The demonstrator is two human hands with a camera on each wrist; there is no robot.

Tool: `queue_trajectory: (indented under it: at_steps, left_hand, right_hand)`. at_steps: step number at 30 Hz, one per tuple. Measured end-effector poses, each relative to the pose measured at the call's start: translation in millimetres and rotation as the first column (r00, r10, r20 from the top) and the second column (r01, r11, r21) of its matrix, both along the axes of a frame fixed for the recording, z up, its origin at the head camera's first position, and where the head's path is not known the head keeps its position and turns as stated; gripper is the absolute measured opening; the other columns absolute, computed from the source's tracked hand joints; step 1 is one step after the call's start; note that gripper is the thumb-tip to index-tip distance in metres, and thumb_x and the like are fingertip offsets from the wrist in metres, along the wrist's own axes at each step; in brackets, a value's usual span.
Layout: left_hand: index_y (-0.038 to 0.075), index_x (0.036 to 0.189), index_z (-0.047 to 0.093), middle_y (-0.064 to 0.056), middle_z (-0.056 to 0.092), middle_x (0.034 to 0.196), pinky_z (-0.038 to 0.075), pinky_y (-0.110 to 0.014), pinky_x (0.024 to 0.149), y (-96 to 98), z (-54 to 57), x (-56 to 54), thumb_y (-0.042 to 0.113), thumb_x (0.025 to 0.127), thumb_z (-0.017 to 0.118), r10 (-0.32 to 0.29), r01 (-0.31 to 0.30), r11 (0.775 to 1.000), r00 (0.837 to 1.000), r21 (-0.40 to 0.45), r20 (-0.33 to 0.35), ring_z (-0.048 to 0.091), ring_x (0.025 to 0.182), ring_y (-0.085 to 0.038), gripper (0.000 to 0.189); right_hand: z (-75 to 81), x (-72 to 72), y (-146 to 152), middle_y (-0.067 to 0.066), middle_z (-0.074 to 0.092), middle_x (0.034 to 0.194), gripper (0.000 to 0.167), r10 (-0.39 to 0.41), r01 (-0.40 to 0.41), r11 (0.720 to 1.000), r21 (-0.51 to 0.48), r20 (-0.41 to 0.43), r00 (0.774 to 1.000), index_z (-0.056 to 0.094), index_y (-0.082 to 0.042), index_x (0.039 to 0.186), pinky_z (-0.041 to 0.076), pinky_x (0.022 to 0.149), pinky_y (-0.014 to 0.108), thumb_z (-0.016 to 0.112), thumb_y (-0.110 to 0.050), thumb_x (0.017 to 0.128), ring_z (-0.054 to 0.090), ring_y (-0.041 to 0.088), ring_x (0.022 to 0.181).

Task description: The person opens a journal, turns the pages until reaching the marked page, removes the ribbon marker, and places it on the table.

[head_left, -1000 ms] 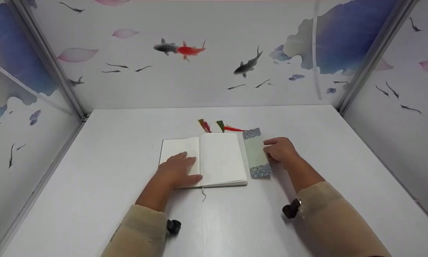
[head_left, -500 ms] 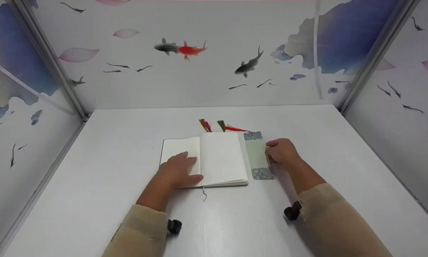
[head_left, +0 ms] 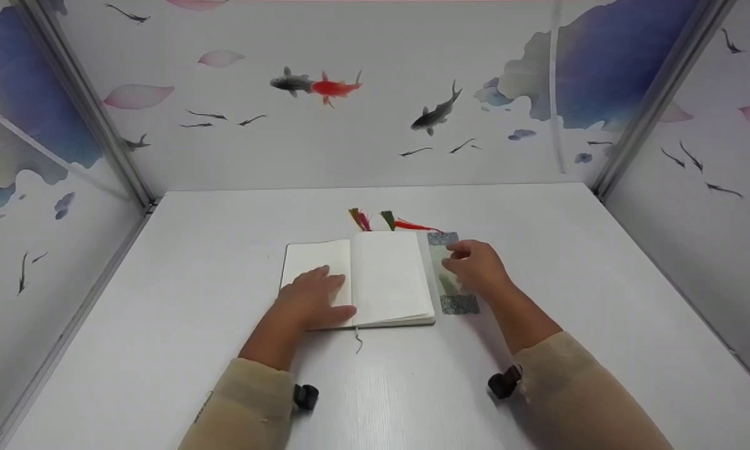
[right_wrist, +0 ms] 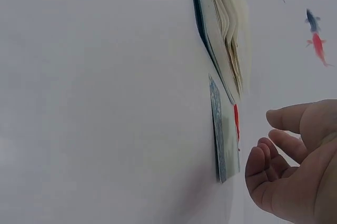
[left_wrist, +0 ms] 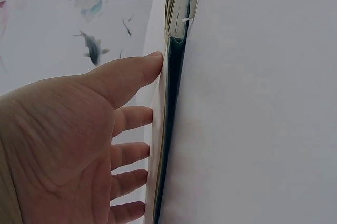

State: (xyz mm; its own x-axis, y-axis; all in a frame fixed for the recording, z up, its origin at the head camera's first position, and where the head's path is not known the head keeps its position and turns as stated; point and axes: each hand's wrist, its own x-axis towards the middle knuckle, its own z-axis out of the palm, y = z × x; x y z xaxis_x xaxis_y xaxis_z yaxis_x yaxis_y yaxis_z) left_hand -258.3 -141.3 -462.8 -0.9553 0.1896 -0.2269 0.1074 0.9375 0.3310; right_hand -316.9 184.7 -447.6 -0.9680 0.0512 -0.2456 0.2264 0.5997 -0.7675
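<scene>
An open notebook (head_left: 392, 275) with blank pages and a dark cover lies on the white table. Across its left page rests my left hand (head_left: 311, 299), fingers spread and thumb near the fold; the left wrist view shows the fingertips (left_wrist: 138, 119) pressing the page. To the right of the notebook lies a pale green bookmark (head_left: 459, 305) with blue patterned ends and a red tassel (head_left: 415, 225). Above the bookmark hovers my right hand (head_left: 477, 269), its fingers loosely bent and holding nothing. In the right wrist view a gap separates that hand from the bookmark (right_wrist: 227, 145).
Green (head_left: 387, 220) and yellow-pink tassels (head_left: 359, 219) stick out beyond the notebook's top edge. A ribbon (head_left: 359, 341) trails from its bottom edge. Printed panels with fish stand behind the table (head_left: 375, 400) and at both sides.
The bookmark was straightened and shifted slightly toward me beside the notebook. My right hand has then let go of its right edge and moved left over it. The left hand stays put.
</scene>
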Motion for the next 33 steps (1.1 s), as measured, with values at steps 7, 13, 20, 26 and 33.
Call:
queue_trajectory:
  at_steps: [7, 13, 20, 26, 33]
  left_hand:
    - [0.023, 0.165, 0.044, -0.011, 0.031, 0.177, 0.029, -0.062, 0.131, -1.0, 1.2, -0.4, 0.059, 0.098, 0.067, -0.004, 0.004, 1.0, 1.0, -0.002, -0.005, 0.028, 0.165, -0.035, 0.08]
    - [0.024, 0.165, 0.044, -0.01, 0.031, 0.178, 0.028, -0.061, 0.132, 0.3, 2.7, 0.9, 0.058, 0.097, 0.068, 0.005, -0.005, 1.0, 1.0, 0.003, 0.001, 0.028, 0.166, -0.035, 0.08]
    - [0.023, 0.165, 0.044, -0.01, 0.03, 0.178, 0.027, -0.061, 0.132, 0.8, 4.4, 0.8, 0.058, 0.098, 0.067, 0.005, -0.005, 1.0, 1.0, 0.005, 0.005, 0.027, 0.166, -0.034, 0.08]
    - [0.024, 0.166, 0.043, -0.009, 0.03, 0.178, 0.026, -0.061, 0.133, 1.1, 2.7, -0.6, 0.059, 0.098, 0.067, 0.014, -0.014, 1.0, 1.0, -0.009, 0.014, 0.026, 0.167, -0.033, 0.08]
    - [0.026, 0.165, 0.044, -0.008, 0.03, 0.178, 0.028, -0.061, 0.132, 1.8, 2.2, -1.4, 0.06, 0.096, 0.068, 0.028, -0.027, 0.999, 0.999, -0.018, 0.022, 0.027, 0.166, -0.033, 0.081]
  right_hand:
    - [-1.2, 9.5, -12.7, 0.008, 0.065, 0.141, 0.045, 0.045, -0.045, 0.999, 0.004, -0.069, 0.997, 0.064, -0.017, 0.148, 0.058, 0.095, 0.035, 0.068, -0.031, 0.105, 0.061, 0.028, 0.123]
    - [1.7, 19.0, -23.8, 0.004, 0.068, 0.136, 0.042, 0.083, -0.082, 0.997, 0.013, -0.124, 0.989, 0.067, -0.021, 0.145, 0.058, 0.089, 0.033, 0.071, -0.032, 0.104, 0.063, 0.026, 0.122]
    - [7.6, 30.7, -37.1, 0.002, 0.067, 0.142, 0.049, 0.173, -0.153, 0.981, 0.121, -0.186, 0.967, 0.064, -0.026, 0.147, 0.061, 0.09, 0.038, 0.075, -0.037, 0.101, 0.063, 0.026, 0.124]
    - [5.3, 37.9, -46.4, -0.001, 0.051, 0.165, 0.06, 0.35, -0.289, 0.915, 0.283, -0.196, 0.916, 0.058, -0.033, 0.154, 0.049, 0.12, 0.055, 0.079, -0.038, 0.098, 0.05, 0.03, 0.152]
    - [-0.4, 40.8, -51.9, -0.011, 0.031, 0.177, 0.064, 0.543, -0.44, 0.762, 0.475, -0.098, 0.834, 0.049, -0.037, 0.161, 0.029, 0.132, 0.061, 0.073, -0.037, 0.102, 0.021, 0.024, 0.169]
